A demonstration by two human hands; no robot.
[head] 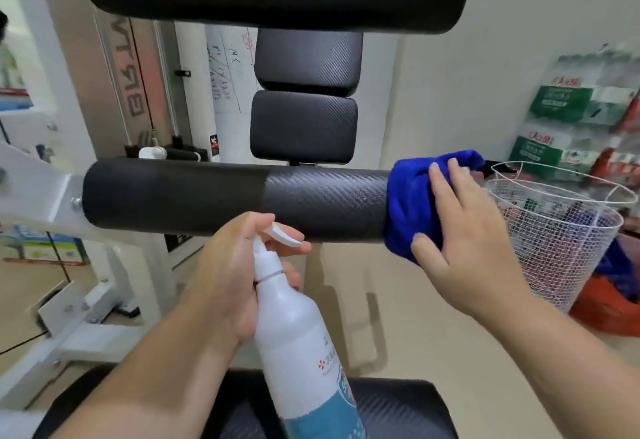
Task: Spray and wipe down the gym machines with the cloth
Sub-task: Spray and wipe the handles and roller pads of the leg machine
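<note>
The roller (225, 196) lay crosswise in front of both hands, its long axis running from left to right. The cloth (412, 196) was wrapped over the roller's right end, directly under the right hand (464, 230). That hand lay spread on the cloth with fingers nearly straight over the top and thumb on the near side, pressing rather than gripping.

The left hand (228, 265) sat nearer the body, just below the roller's middle. Its fingers were curled round the neck of the bottle (298, 334), with one finger at the trigger (284, 236).

The rest of the roller stretched away to the left of the right hand. A wipe would probably have to travel leftward along that axis, passing above the bottle's head.
</note>
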